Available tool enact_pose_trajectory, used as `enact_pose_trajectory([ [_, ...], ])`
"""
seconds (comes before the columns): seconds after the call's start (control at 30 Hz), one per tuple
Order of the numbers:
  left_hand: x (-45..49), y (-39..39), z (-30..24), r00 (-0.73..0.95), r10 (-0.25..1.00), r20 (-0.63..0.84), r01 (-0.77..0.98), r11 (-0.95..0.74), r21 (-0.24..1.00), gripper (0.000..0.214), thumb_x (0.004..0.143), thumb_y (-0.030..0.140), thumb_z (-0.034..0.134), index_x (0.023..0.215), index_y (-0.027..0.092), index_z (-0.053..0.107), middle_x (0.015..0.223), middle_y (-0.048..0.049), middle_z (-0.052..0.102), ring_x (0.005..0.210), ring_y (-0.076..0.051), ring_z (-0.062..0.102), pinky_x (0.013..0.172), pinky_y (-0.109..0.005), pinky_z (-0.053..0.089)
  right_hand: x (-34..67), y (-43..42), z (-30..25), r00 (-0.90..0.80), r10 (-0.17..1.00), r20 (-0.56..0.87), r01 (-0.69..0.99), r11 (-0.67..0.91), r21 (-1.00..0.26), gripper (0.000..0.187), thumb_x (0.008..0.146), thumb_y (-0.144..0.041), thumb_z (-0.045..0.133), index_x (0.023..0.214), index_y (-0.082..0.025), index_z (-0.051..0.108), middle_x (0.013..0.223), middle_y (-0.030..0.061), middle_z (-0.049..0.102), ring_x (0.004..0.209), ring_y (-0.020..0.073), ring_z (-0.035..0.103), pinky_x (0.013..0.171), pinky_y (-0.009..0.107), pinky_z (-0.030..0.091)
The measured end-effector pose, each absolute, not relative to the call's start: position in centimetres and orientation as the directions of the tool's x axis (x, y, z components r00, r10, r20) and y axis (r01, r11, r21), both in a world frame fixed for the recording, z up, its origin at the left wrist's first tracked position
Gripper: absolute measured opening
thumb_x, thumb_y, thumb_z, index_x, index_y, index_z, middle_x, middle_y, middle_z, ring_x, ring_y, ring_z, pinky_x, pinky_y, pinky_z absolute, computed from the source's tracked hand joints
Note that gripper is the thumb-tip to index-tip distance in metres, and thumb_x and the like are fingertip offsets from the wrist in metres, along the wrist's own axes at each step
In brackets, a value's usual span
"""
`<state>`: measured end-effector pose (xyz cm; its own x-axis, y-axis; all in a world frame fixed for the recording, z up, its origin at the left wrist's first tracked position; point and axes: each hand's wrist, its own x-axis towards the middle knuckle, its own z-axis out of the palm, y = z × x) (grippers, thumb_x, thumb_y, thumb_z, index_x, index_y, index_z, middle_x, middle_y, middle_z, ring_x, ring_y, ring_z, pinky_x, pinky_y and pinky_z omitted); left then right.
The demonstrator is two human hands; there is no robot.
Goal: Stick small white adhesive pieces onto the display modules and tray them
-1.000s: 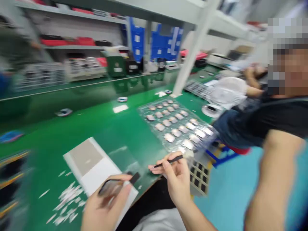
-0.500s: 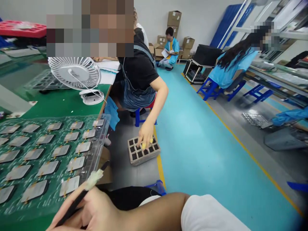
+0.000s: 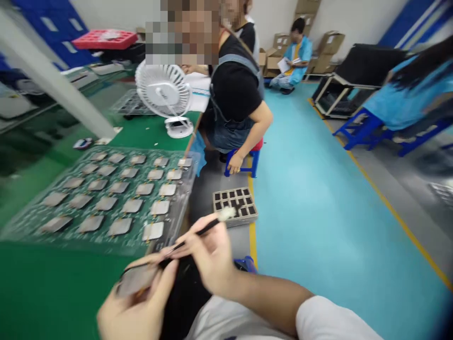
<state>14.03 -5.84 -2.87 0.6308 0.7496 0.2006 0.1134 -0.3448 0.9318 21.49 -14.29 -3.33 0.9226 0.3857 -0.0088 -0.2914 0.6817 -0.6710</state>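
My left hand is closed around a thin flat grey part with a dark rim, held low at the table's near edge. My right hand pinches a thin black stick tool with a pale tip, its lower end touching the part. Just beyond my hands lies a clear plastic tray on the green table, filled with several rows of the same flat grey parts.
A small white desk fan stands past the tray. A person in a black shirt sits on a stool at the table's end. A gridded box rests on the floor. More people sit across the blue aisle.
The view swung from the right-hand aisle back toward the table. My left hand with the grey part is in view again and my right hand has brought the stick tool to it.
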Motion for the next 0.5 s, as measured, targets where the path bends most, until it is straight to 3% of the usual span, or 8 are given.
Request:
enact_pose_trajectory([
  [0.23,16.6,-8.9,-3.6,0.691,0.717,0.092,0.078,-0.200,0.977,0.011,0.071,0.021,0.077,0.078,0.017,0.070,0.060,0.0014,0.067,0.050,-0.011,0.064,0.049,-0.016,0.054,22.6,-17.4,-4.0,0.980,0.190,0.059,-0.084,0.665,-0.742,0.022,0.092,-0.025,0.069,0.091,-0.022,0.047,0.085,-0.0062,0.066,0.068,0.0149,0.077,0.060,0.025,0.066],
  [0.37,16.8,-9.2,-3.7,0.689,0.725,0.019,0.104,-0.124,0.987,0.013,0.072,0.022,0.078,0.080,0.017,0.069,0.064,0.0002,0.069,0.053,-0.012,0.066,0.052,-0.017,0.056,22.4,-17.3,-4.4,0.980,0.168,0.107,-0.034,0.669,-0.742,0.016,0.095,-0.019,0.064,0.093,-0.024,0.049,0.087,-0.0065,0.063,0.072,0.0149,0.078,0.062,0.027,0.067],
  [0.5,16.2,-8.7,-3.0,0.662,0.747,0.057,0.100,-0.163,0.981,0.011,0.071,0.021,0.078,0.077,0.018,0.070,0.067,-0.0008,0.072,0.060,-0.014,0.070,0.056,-0.017,0.058,22.1,-16.6,-4.0,0.969,0.200,0.148,-0.022,0.663,-0.749,0.014,0.096,-0.015,0.061,0.095,-0.024,0.050,0.088,-0.0058,0.062,0.074,0.0145,0.078,0.064,0.027,0.066],
])
